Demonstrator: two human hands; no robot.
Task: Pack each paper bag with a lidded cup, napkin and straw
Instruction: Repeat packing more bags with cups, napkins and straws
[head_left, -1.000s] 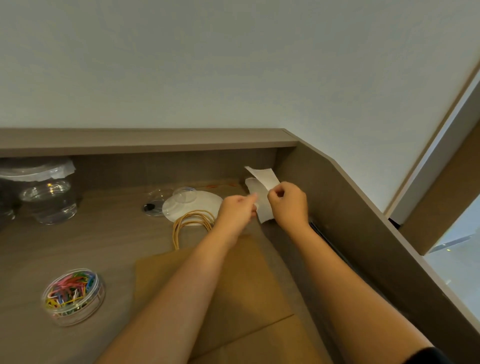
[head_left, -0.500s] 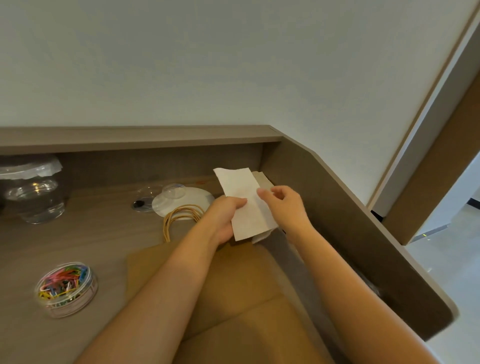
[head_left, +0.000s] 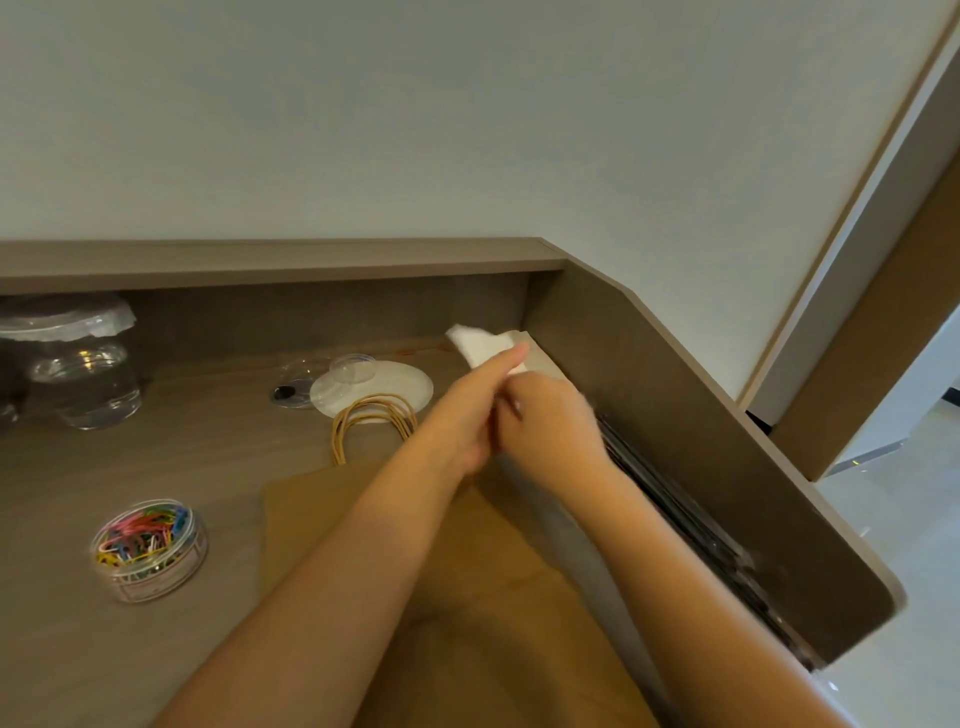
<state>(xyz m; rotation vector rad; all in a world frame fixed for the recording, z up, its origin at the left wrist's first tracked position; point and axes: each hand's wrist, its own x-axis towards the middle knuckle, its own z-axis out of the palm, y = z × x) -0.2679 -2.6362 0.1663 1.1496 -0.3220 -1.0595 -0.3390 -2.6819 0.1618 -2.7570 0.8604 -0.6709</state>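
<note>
L hand (head_left: 470, 410): fingers pinch white napkin (head_left: 475, 347)
R hand (head_left: 550, 421): fingers curled, grip can't tell
Paper bag (head_left: 332, 519): flat on tabletop (head_left: 156, 467)

Open brown desk surface (head_left: 197, 467) at centre-left between the clear plastic cup (head_left: 85, 384) far left and the round tub of coloured paper clips (head_left: 149, 548) in front. Flat brown paper bags (head_left: 332, 525) cover the centre-right. White round lid (head_left: 382, 387) blocks behind the twine handles (head_left: 371, 415). Raised desk side wall (head_left: 675, 431) closes off the right; both hands crowd that corner.
</note>
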